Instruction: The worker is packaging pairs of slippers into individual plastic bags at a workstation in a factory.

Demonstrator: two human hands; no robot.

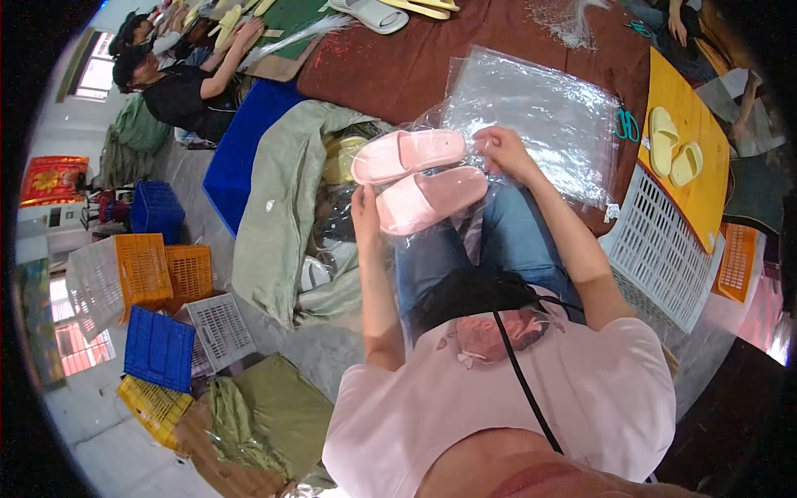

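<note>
Two pink slide sandals point(419, 177) lie side by side over my lap, partly inside a clear plastic bag point(432, 236). My left hand point(364, 212) grips the heel end of the nearer sandal together with the bag's edge. My right hand point(501, 152) pinches the clear bag at the sandals' toe end. A stack of clear plastic bags point(540, 116) lies on the dark red table point(390, 66) just beyond my right hand.
A green sack point(282, 207) with more sandals sits at my left. A white crate point(660, 253) stands at my right beside a yellow board point(693, 141) bearing two yellow sandals point(672, 145). Coloured crates point(158, 307) lie on the floor. Other people point(178, 83) work at the far left.
</note>
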